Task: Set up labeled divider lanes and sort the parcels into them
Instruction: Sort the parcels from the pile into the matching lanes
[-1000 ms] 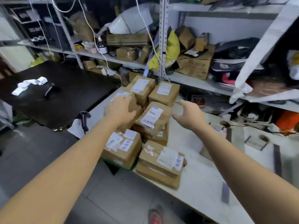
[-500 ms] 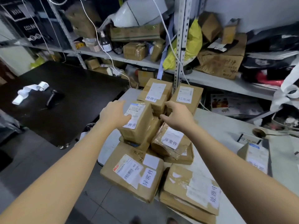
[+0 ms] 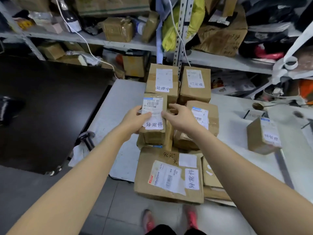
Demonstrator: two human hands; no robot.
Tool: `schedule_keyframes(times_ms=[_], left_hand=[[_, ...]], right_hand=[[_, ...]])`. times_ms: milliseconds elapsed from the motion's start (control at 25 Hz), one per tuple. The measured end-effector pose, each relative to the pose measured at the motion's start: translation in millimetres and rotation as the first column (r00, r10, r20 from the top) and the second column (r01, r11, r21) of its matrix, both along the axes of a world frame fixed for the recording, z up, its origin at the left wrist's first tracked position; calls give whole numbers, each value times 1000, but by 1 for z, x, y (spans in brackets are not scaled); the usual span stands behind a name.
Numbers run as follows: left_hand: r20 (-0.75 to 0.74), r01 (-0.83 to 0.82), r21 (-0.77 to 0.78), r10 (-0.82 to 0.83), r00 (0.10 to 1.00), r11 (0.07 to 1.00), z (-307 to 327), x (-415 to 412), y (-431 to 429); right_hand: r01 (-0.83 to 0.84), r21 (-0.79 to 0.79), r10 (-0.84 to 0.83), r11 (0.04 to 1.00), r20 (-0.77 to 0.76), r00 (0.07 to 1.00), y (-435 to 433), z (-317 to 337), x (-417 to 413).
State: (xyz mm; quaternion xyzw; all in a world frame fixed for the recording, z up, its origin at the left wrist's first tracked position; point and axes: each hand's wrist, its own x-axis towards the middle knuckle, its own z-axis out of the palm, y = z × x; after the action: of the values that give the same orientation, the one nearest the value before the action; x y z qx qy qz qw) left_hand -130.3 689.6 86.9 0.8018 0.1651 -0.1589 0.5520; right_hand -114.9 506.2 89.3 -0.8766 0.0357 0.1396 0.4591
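Note:
A small brown parcel (image 3: pixel 155 135) with a barcode label and a white handwritten tag sits on top of the pile on the white table (image 3: pixel 118 106). My left hand (image 3: pixel 135 120) grips its left side, thumb on the label. My right hand (image 3: pixel 180 118) holds its right edge. Behind it stand two tagged parcels, one on the left (image 3: pixel 162 80) and one on the right (image 3: pixel 195 83). A taped parcel (image 3: pixel 203 121) lies to the right of my hands. A large flat parcel (image 3: pixel 169 175) overhangs the table's near edge. A lone tagged parcel (image 3: pixel 263 135) stands far right.
A dark table (image 3: pixel 50 99) lies to the left with a black handheld scanner (image 3: pixel 87 139) at the gap. Metal shelving (image 3: pixel 181 31) packed with boxes and bags runs along the back. Grey strips (image 3: pixel 284 168) lie on the white table at the right. My red shoes (image 3: pixel 149 219) show below.
The camera has moved closer and tilted down. Both hands have closed on the top small parcel, and its tagged face now points up at me.

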Motion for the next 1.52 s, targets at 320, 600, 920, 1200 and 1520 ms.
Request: schedule_keyframes(times_ms=[320,600,920,1200,1520], left_hand=[[112,28,-66,-21,994,997,1,-4,-8],[233,151,39,-156,960,988,37,-12,-64],[330,283,7,-269,905,959,68,-57,-214],[347,386,-24,-355,868,922,81,-125,-403],[369,600,-42,-546,752,799,103,-167,-626]], right_hand=[[263,317,-201,911,-216,955,7,9,-28],[308,375,-273,874,-145,951,-51,45,-56],[392,433,-399,812,-80,913,-195,80,-126],[494,453,-532,743,-50,845,-373,89,-214],[641,446,-713,624,-9,701,-581,104,-283]])
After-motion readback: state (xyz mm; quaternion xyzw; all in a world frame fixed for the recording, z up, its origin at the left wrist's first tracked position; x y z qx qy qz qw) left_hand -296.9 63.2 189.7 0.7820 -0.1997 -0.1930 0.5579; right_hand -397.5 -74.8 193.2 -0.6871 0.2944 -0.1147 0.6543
